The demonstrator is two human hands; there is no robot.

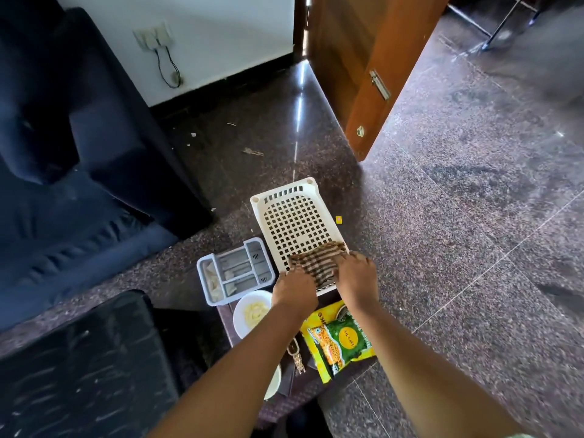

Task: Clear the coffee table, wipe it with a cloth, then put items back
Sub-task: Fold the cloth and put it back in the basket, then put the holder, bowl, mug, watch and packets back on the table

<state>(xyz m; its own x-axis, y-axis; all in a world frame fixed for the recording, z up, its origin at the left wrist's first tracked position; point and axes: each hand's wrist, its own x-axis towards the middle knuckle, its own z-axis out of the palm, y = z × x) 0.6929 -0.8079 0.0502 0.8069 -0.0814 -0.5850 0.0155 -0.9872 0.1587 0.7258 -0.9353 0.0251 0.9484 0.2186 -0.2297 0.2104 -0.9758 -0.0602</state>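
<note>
Both my hands are down on the striped cloth (317, 263) right now — left hand (295, 287) clamped on its near-left edge, right hand (357, 275) pressing and gripping the right side, fingers curled into the fabric. The cloth lies bunched across the near end of the white perforated tray (294, 216), which sits on the floor just past the coffee table (227, 314).

So where am I in the job? By my read, early. The table isn't clear: the white bowl (251, 312) with something pale in it sits at the table's far corner, the yellow-and-green snack packets (338, 339) lie on the right side under my forearm, and a small chain-like thing (297, 358) rests between my arms. Another pale rim peeks out below my left arm; I can't tell what that is.

The grey divided organiser (235, 271) seems to be off the table, beside the tray on the floor — though its near edge meets the table corner, and I can't say whether it overlaps.

Still ahead, I'd judge: lift off the bowl, packets and chain, wipe the dark top, then return everything.
</note>
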